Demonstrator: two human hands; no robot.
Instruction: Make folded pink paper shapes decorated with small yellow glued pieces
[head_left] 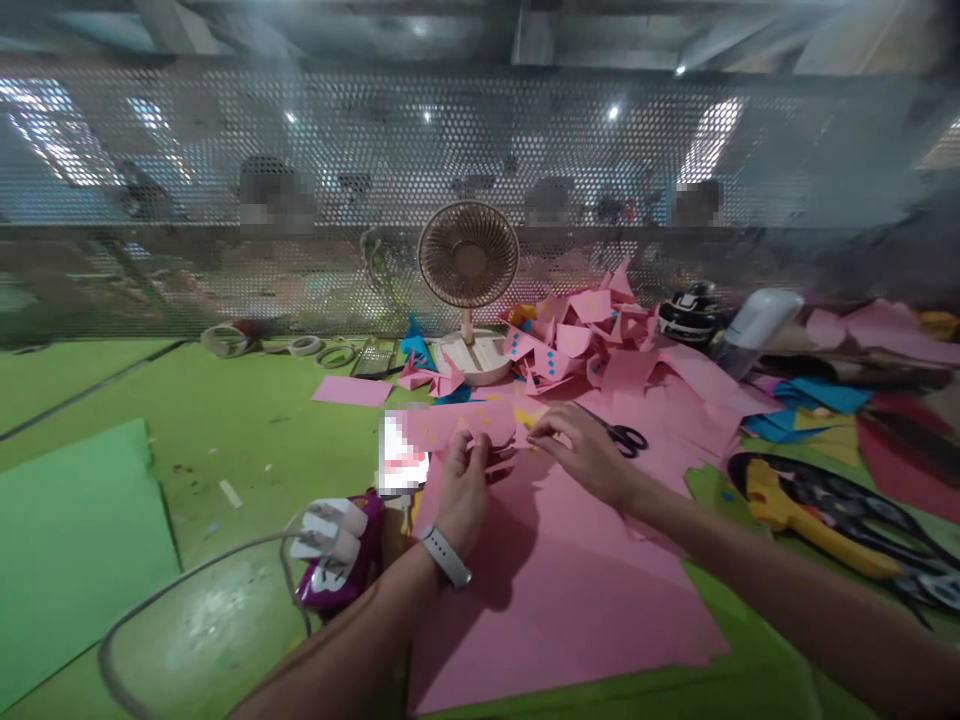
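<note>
A pink paper strip with small yellow marks is held up in my left hand, thumb in front and fingers along its lower edge. Close to the strip's right end, my right hand has its fingertips pinched together. A bit of yellow paper shows just beyond those fingertips; whether they grip it I cannot tell. Both hands are over a large pink paper sheet. Black-handled scissors lie partly hidden behind my right hand. A lit phone, its screen blurred, is left of my left hand.
A small fan stands at the back beside a heap of folded pink paper pieces. Left are a purple power strip with plugs, tape rolls and a green sheet. A yellow-and-black tool lies at right.
</note>
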